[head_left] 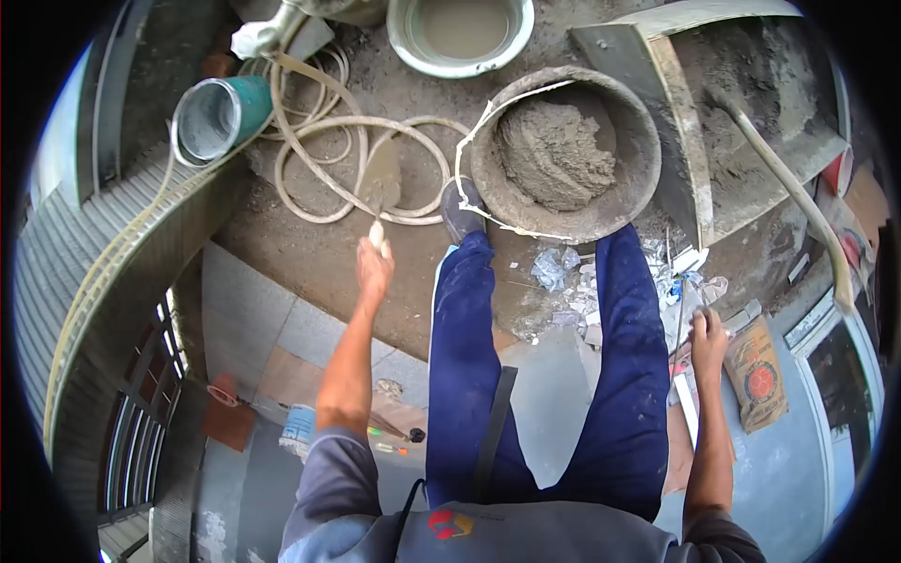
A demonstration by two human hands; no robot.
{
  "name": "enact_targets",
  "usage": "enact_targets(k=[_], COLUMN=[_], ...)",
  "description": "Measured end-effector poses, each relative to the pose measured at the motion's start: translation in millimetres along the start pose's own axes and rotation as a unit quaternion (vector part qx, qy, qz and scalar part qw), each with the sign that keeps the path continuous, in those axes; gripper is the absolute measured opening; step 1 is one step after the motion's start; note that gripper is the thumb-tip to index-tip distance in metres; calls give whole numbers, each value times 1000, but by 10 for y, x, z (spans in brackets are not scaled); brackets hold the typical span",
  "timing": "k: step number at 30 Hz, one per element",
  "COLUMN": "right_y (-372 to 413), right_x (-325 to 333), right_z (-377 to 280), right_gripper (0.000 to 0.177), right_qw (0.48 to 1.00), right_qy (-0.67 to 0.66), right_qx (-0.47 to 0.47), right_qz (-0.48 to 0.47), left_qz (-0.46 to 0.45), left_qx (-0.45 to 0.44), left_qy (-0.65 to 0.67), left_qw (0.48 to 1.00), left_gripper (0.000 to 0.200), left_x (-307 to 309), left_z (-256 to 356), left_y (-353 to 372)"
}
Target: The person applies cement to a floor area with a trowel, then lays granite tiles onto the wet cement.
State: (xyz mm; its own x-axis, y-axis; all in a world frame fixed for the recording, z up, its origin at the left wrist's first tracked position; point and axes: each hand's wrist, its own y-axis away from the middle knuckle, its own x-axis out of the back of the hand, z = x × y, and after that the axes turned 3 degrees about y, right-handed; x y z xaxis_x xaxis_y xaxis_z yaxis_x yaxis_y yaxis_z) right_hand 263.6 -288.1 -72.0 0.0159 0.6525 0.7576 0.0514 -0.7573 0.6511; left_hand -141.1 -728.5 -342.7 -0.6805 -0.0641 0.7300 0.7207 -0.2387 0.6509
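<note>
My left hand (375, 266) is closed round the pale handle of a trowel (381, 175), whose mud-coated blade points away from me over the coiled hose (319, 122). On the right, my right hand (709, 330) has its fingers curled; what they hold, if anything, I cannot make out. Between and beyond my feet stands a large round tub (641, 159) with a mound of wet grey mortar (558, 155) in it. Neither hand touches the tub.
A basin (404, 42) of cloudy water stands beyond the tub. A green bucket (249, 105) lies tilted at the left. At the right are a mixing trough (694, 141), a long handle (793, 188) and a paper sack (754, 375). Rubble (572, 291) lies between my legs.
</note>
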Motion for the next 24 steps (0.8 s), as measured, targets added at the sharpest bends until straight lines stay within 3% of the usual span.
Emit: enact_targets(k=[2,3,4,7,8,9,10,12,14,16,18,19,20,22,24], right_y=[189,422,605,1061,1199,1294,1374,1449,1408,1467,1449,1435,1385,1369,1254], right_x=[-146,-45,-91,-270,-192,-417,-429,-344,-193,74,291,287,356,568,325], right_z=[-576,-1199,-1580,-2440,-2690,-2722,-2814,-2866,-2725,-2550,-2449,-2267,-2031,-1577,-954], right_gripper=[30,31,31,43,44,47,49,50,44,32,28,26,25,27,28], right_qw=[990,988,974,938,908,892,884,871,817,802,765,778,787,829,891], right_qy=[-126,-120,-153,-206,-262,-325,-361,-430,-528,-566,-622,-610,-601,-540,-444], right_qx=[60,95,155,236,238,263,251,203,178,120,103,73,46,2,7], right_qz=[-1,-37,-59,-150,-223,-173,-160,-125,-149,-148,-131,-133,-132,-146,-97], left_qz=[10,10,-1,-96,-142,-189,-211,-204,-192,-365,-397,-431,-413,-367,-320], left_qx=[1,-14,-20,-122,-139,-153,-236,-345,-441,-422,-439,-385,-424,-348,-293], left_qy=[22,56,142,234,260,286,311,252,226,158,167,66,79,69,67], left_qw=[1000,998,990,960,945,927,896,881,847,815,788,813,802,860,899], left_gripper=[33,33,32,30,28,27,28,47,52,52,47,44,48,58,61], left_x=[555,773,1101,1871,1977,2084,2191,2164,2174,2436,2498,2332,2305,2138,1867], left_z=[295,473,845,1784,2025,2267,2461,2664,2870,3118,3270,3143,3170,3060,2864], left_y=[433,654,914,1474,1606,1741,1874,2033,2102,2174,2210,2141,2105,1930,1580])
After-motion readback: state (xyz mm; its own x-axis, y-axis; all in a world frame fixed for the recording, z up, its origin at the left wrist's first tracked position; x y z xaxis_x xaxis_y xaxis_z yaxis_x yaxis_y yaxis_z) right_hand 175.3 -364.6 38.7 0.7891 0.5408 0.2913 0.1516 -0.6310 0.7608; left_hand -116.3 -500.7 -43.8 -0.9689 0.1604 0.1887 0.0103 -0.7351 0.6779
